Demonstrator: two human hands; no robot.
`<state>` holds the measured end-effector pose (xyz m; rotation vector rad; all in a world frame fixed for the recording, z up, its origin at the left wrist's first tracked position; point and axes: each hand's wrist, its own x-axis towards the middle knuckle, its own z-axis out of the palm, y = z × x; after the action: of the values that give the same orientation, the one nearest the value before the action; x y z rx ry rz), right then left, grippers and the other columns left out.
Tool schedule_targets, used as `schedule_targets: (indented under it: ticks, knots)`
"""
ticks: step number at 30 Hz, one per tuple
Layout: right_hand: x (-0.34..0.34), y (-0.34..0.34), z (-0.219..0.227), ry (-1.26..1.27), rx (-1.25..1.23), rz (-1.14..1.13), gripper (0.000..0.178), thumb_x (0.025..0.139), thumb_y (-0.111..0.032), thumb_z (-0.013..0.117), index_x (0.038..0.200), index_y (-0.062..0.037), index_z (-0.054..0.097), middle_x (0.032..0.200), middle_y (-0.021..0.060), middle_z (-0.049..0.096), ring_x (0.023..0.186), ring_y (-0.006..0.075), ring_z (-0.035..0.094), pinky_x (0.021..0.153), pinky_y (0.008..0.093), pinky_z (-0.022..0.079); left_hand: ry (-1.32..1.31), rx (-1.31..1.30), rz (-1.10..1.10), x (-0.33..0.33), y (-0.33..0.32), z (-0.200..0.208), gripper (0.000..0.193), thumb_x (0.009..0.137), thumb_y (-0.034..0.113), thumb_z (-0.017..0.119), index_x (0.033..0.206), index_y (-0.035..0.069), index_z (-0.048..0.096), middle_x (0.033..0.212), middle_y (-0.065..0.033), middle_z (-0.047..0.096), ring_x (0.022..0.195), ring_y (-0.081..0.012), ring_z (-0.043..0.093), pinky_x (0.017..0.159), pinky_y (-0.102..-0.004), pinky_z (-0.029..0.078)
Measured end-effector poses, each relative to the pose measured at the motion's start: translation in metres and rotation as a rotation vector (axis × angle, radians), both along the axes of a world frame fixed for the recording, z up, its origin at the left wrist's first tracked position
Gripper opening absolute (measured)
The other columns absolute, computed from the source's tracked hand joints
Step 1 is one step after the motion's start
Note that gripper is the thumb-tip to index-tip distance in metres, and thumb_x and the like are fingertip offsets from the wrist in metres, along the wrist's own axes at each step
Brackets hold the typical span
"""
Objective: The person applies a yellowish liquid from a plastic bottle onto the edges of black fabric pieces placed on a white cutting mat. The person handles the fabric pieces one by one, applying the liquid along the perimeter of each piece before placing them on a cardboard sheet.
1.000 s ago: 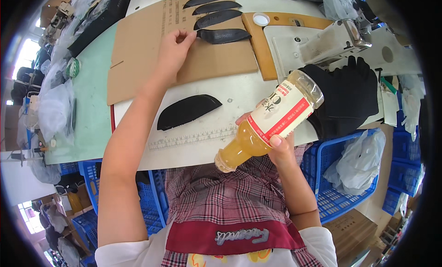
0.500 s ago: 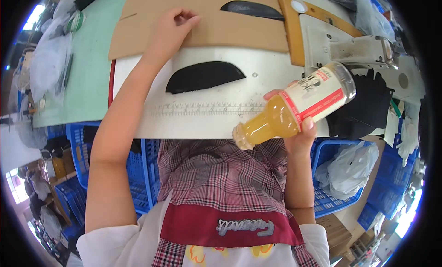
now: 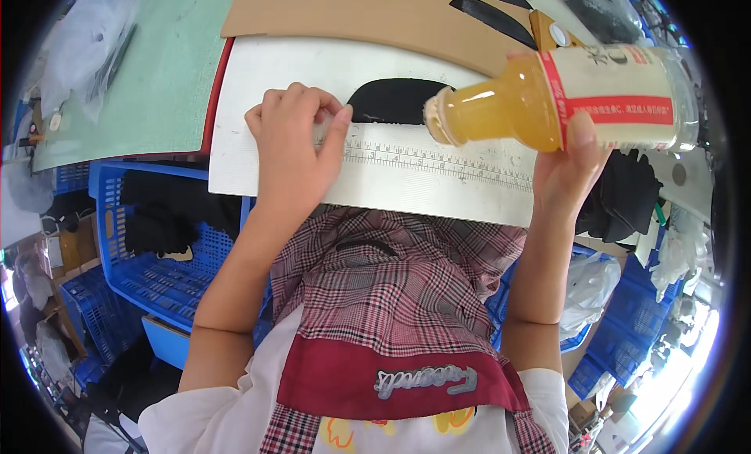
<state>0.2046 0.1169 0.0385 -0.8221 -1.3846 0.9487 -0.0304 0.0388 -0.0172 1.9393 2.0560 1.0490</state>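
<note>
My right hand [image 3: 575,161] grips a clear bottle [image 3: 501,110] of yellow-orange liquid with a cream and red label. The bottle lies nearly level in the air, its neck pointing left above the table. Whether a cap sits on its mouth, I cannot tell. My left hand [image 3: 297,133] has its fingers curled, with thumb and forefinger closed at the left tip of a black half-moon piece [image 3: 395,100]. That piece lies flat on the white table [image 3: 274,63], just beyond the printed ruler scale [image 3: 407,158]. The bottle's mouth hides its right end.
Brown cardboard [image 3: 352,16] covers the table's far side, with dark curved pieces [image 3: 493,20] on it. A green surface [image 3: 172,71] adjoins at left. Blue baskets [image 3: 168,274] stand below the table edge, and a dark stack [image 3: 622,196] sits at right.
My left hand has come back from the cardboard to the black piece's left tip. The bottle has risen to the right and swung from a downward tilt to nearly level. The view has shifted.
</note>
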Motion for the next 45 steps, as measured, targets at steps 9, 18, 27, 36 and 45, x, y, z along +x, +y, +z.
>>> schedule_targets:
  ticks: [9,18,27,36,45]
  knots:
    - [-0.063,-0.003,0.018,-0.418,0.272,0.185,0.039,0.063,-0.023,0.081,0.089,0.0023,0.065,0.08,0.0064,0.068,0.071,0.0116,0.066,0.065,0.0257,0.053,-0.09,0.036,-0.003,0.006,0.006,-0.009,0.007,0.076,0.008,0.064,0.076,0.007,0.056,0.079,-0.0035,0.051,0.084,-0.0225,0.046,0.082,-0.0366,0.028]
    - [-0.076,0.0,0.011,-0.661,0.406,0.2,0.039,0.062,-0.029,0.081,0.087,-0.002,0.069,0.079,0.0069,0.07,0.071,0.0146,0.068,0.064,0.0255,0.053,-0.085,0.069,-0.019,0.008,0.005,-0.009,0.007,0.075,0.007,0.063,0.078,0.006,0.056,0.082,-0.0035,0.052,0.086,-0.0241,0.046,0.082,-0.0382,0.029]
    - [0.014,0.013,0.021,-0.822,0.305,-0.102,0.047,0.062,-0.023,0.084,0.093,0.0056,0.063,0.084,0.0098,0.068,0.075,0.0156,0.067,0.068,0.028,0.054,-0.084,0.048,-0.013,0.009,0.006,-0.007,0.007,0.076,0.008,0.064,0.076,0.006,0.057,0.078,-0.0031,0.051,0.081,-0.0217,0.046,0.082,-0.0369,0.029]
    - [-0.018,0.014,0.027,-0.542,0.252,0.014,0.031,0.068,-0.018,0.081,0.085,0.003,0.065,0.081,0.0078,0.068,0.072,0.0129,0.066,0.063,0.0249,0.054,-0.07,0.049,-0.008,0.006,0.006,-0.01,0.008,0.077,0.009,0.064,0.075,0.006,0.056,0.076,-0.0025,0.05,0.079,-0.0208,0.045,0.082,-0.036,0.029]
    - [-0.067,0.015,0.016,-0.72,0.262,0.194,0.032,0.066,-0.014,0.082,0.087,0.003,0.064,0.081,0.0064,0.068,0.07,0.0126,0.066,0.064,0.0245,0.053,-0.072,0.037,-0.029,0.009,0.007,-0.007,0.01,0.077,0.008,0.064,0.077,0.006,0.054,0.076,-0.0026,0.049,0.079,-0.0207,0.045,0.081,-0.0354,0.029]
